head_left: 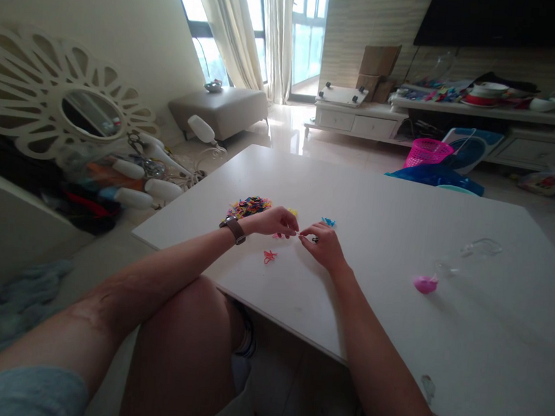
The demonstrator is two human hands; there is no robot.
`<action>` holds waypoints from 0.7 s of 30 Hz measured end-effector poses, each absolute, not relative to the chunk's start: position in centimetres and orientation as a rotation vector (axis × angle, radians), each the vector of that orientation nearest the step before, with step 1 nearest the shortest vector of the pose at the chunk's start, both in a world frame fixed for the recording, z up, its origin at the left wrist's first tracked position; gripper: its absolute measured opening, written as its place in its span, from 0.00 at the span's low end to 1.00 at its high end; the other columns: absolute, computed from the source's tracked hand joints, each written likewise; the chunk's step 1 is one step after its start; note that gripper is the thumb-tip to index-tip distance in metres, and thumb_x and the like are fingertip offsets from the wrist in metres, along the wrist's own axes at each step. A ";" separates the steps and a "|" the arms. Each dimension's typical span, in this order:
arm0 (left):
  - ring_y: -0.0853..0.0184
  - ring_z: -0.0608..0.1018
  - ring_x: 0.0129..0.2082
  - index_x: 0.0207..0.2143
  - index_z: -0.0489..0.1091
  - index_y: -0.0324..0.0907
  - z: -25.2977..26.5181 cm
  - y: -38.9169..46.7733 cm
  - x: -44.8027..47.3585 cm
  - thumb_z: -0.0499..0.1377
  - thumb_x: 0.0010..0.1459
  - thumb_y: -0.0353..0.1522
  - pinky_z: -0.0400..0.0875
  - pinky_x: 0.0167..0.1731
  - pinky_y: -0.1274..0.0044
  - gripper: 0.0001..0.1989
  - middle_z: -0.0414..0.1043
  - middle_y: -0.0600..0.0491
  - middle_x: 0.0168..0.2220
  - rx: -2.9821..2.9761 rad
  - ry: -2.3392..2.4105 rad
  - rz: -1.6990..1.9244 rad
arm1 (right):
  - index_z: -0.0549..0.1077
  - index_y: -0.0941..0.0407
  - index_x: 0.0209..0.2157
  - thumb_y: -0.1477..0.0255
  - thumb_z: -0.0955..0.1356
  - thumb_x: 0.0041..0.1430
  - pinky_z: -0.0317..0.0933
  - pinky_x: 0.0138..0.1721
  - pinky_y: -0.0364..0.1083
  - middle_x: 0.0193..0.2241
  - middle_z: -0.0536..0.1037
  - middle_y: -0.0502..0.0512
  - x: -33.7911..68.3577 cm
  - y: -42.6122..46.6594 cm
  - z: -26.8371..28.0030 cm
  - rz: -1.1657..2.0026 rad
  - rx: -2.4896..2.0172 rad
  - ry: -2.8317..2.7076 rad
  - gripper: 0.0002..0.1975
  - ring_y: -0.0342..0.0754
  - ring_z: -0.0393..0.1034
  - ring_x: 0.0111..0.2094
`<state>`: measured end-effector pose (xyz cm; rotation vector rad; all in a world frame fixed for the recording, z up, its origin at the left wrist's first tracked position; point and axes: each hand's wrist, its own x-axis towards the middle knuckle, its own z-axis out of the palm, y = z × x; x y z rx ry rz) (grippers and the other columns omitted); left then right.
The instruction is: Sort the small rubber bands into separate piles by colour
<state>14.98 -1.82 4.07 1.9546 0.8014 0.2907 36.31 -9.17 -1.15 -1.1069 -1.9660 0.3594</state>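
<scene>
Over the white table (382, 216), my left hand (277, 221) and my right hand (325, 245) meet fingertip to fingertip. A tiny pale piece (298, 234) shows between them, pinched from both sides; its kind is too small to make out. Left of my left hand, partly behind its wrist, lies a heap of small multicoloured bands or strips (251, 206). A little red cluster (269, 256) lies nearer me, and a blue cluster (328, 221) sits just beyond my right hand. Bits of yellow, pink and black show around my fingers, partly covered by them.
On the table's right side are a pink rounded object (426, 284) and clear plastic pieces (483, 247). The table's front edge runs above my knee. Beyond the table stand a pink basket (428, 153) and a low cabinet (356, 121); a white-shaded lamp (163, 189) is at the left.
</scene>
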 end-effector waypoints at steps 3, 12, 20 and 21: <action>0.69 0.77 0.24 0.33 0.80 0.35 4.5 -1.7 14.7 0.70 0.52 0.36 0.71 0.25 0.80 0.12 0.77 0.50 0.24 1.949 0.791 0.252 | 0.79 0.52 0.31 0.70 0.72 0.60 0.64 0.43 0.51 0.31 0.81 0.53 36.3 -9.1 -1.3 0.377 -1.109 -1.965 0.03 0.52 0.72 0.37; 0.68 0.77 0.26 0.31 0.84 0.39 4.7 -1.6 12.1 0.72 0.44 0.34 0.68 0.27 0.80 0.10 0.80 0.52 0.26 1.945 0.849 -0.233 | 0.78 0.53 0.32 0.67 0.74 0.59 0.64 0.44 0.52 0.32 0.80 0.54 36.7 -9.1 -1.8 0.372 -1.139 -1.959 0.04 0.52 0.73 0.37; 0.69 0.76 0.25 0.31 0.83 0.42 3.6 -1.3 10.9 0.74 0.37 0.33 0.64 0.25 0.81 0.14 0.78 0.55 0.24 1.985 0.849 -0.205 | 0.78 0.53 0.31 0.67 0.73 0.60 0.64 0.43 0.52 0.31 0.80 0.54 36.6 -9.0 -1.8 0.371 -1.145 -1.976 0.05 0.52 0.72 0.36; 0.69 0.76 0.25 0.32 0.82 0.42 3.5 -1.3 10.9 0.75 0.36 0.32 0.65 0.25 0.81 0.16 0.78 0.55 0.25 2.006 0.846 -0.171 | 0.78 0.53 0.31 0.67 0.73 0.60 0.63 0.43 0.52 0.31 0.80 0.54 36.6 -9.0 -1.7 0.370 -1.146 -1.976 0.05 0.52 0.72 0.36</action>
